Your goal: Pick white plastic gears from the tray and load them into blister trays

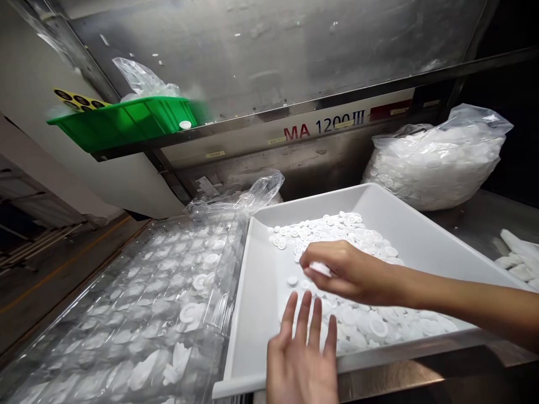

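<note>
We find the left hand cut off by the near edge and the right forearm by the right edge. The right hand hides most of a white disc, and the right end of the green plastic bin blurs.

Up at ten o'clock, a vivid green plastic tray, and look at that yellow label strip behind it, dotted with black ovals! At one o'clock, a red "MA" and navy "1200 III" lettering on silver steel. Two o'clock brings a clear plastic bag stuffed with white. Dead centre, it's white on white: white discs in a white plastic tray! At eight o'clock, a clear blister sheet shows a repeating cell pattern, and a yellow floor line runs through grey at nine.
</note>
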The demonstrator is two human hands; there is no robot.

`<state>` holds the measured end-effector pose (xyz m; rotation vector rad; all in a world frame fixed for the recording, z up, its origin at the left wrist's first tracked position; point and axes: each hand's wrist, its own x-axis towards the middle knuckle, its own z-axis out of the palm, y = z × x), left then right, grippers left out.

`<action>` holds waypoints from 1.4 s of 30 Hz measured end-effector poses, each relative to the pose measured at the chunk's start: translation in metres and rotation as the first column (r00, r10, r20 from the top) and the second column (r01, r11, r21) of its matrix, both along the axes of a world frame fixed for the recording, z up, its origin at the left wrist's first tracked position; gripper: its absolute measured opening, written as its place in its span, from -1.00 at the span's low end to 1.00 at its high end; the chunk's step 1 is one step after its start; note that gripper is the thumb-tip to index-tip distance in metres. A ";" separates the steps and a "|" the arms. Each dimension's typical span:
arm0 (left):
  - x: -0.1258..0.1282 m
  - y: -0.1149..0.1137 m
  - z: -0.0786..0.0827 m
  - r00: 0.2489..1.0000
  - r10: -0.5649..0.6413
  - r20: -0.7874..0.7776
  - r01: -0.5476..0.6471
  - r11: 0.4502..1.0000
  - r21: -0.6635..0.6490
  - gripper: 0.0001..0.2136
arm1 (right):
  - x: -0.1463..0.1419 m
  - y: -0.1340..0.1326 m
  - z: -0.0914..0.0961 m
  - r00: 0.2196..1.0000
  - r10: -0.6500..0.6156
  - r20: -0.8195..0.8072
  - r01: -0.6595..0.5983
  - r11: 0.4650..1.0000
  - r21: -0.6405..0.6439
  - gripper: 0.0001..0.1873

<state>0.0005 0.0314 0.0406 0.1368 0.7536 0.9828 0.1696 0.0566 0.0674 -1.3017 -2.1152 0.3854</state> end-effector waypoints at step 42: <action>0.049 0.028 0.007 0.999 0.032 0.011 -0.032 0.999 0.012 -0.63 | 0.019 -0.006 -0.011 0.981 -0.060 -0.185 0.045 0.995 -0.084 -0.87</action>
